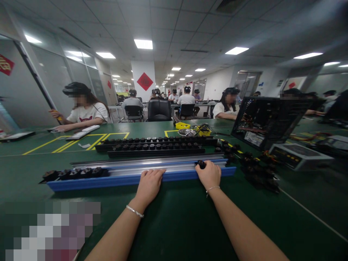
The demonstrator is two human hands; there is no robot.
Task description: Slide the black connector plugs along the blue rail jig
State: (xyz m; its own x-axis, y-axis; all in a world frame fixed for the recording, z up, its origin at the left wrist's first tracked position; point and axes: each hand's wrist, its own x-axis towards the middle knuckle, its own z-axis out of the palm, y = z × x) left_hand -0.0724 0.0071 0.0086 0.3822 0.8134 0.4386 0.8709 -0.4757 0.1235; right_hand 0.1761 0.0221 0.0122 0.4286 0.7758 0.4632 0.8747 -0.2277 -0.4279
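A long blue rail [89, 185] with a silvery inner channel lies across the green table in front of me. Several black round parts [87, 172] sit in its left end. My left hand [150, 182] rests on the middle of the rail, its fingers bent over the near edge; what they hold, if anything, is hidden. Near the rail's right end, my right hand [210, 174] has its fingers closed on a small black part [201, 164] at the channel. Behind the rail stand rows of similar black parts [152, 146] on dark strips.
Loose black parts [258, 168] lie right of the rail, beside a metal power supply box [299, 156] and an open black computer case [269, 121]. Farther back are yellow trays [182, 125] and a round metal dish [187, 132]. People sit at the left, right and behind.
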